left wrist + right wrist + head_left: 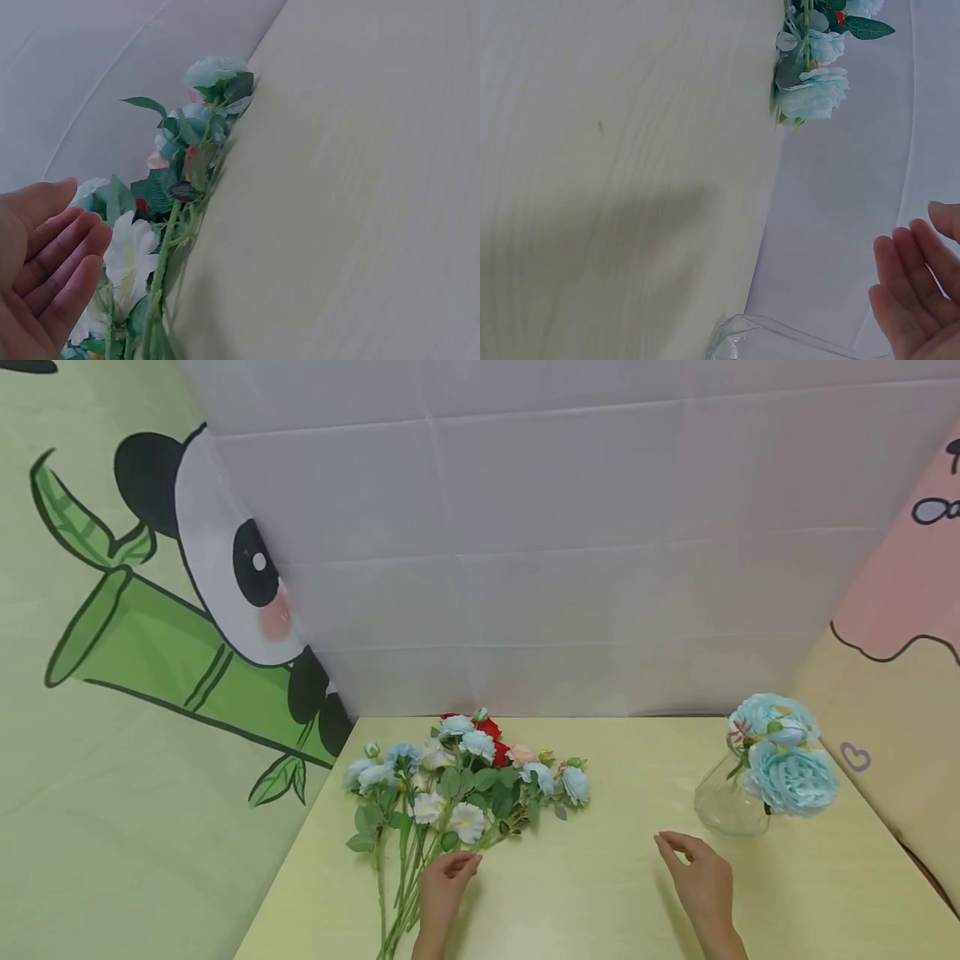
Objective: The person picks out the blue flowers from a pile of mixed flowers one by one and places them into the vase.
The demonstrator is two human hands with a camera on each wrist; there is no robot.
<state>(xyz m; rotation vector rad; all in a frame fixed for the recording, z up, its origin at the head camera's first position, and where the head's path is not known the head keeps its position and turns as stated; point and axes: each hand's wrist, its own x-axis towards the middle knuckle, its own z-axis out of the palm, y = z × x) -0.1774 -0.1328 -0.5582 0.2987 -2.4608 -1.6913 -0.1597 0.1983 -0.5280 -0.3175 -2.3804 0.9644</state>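
My left hand hovers over the table beside a pile of artificial flowers, its fingers loosely bent and holding nothing. The pile has light blue, white, red and peach blooms, with green stems pointing toward the near edge. In the left wrist view a white flower is just behind the fingertips. My right hand is in the air, holding nothing, nearest to a clear glass vase. Large light blue flowers lean out of the vase to the right. Only the vase's edge shows in the right wrist view.
The pale yellow table meets a white cloth backdrop at its far edge. On the left hangs a green cloth with a panda and bamboo print. A pink and cream cloth borders the right side.
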